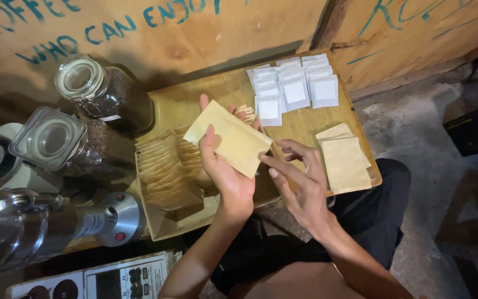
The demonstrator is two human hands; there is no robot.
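My left hand (225,166) holds a flat tan paper pouch (230,138) above a wooden tray (300,127), thumb on the pouch's face. My right hand (300,180) reaches in from the right, its fingertips touching the pouch's lower right corner. Below the left hand stands a cardboard box (164,221) packed with several upright tan pouches (164,171). On the tray's right side lies a small pile of tan pouches (345,160). At the tray's far end lie several white filter bags (294,88) in overlapping rows.
Two glass clip-top jars (98,91) (65,144) of dark coffee beans stand at the left. A metal grinder-like device (40,224) lies lower left. A printed sheet (100,279) sits at the bottom. Painted wooden boards (156,27) back the tray. Bare concrete floor (421,138) is at the right.
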